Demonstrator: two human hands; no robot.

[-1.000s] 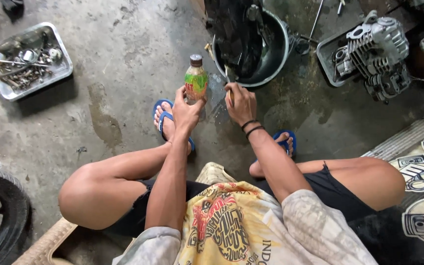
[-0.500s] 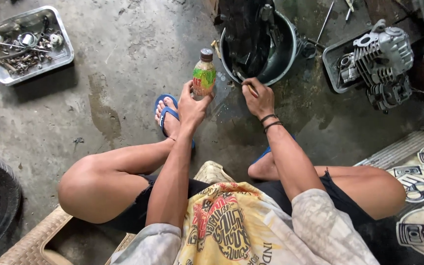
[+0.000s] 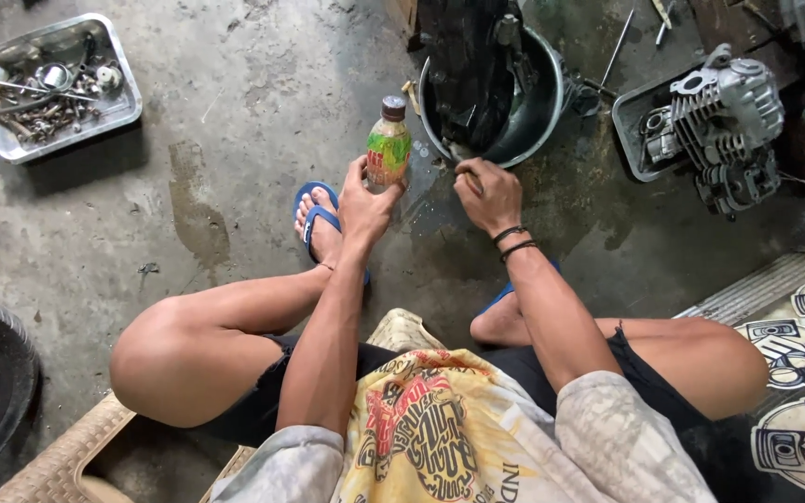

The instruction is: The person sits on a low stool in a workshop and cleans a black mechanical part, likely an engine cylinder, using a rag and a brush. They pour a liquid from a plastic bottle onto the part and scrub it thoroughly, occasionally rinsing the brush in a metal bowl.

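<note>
Head view: The left hand (image 3: 365, 200) holds a small bottle (image 3: 388, 142) in a narrow grip, fingers wrapped on its lower body. The bottle rises above the grip, long axis near upright, brown cap pointing away from the person. The right hand (image 3: 486, 191) is closed in a fist-like grip on a thin tool, too small to identify, just right of the bottle. Beyond both grips stands a metal basin (image 3: 542, 112) on the concrete floor (image 3: 235, 112).

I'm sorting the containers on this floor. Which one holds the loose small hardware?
The rectangular metal tray at upper left, filled with bolts and small parts. The round basin holds a dark engine part; the dark tray a cylinder head.
</note>
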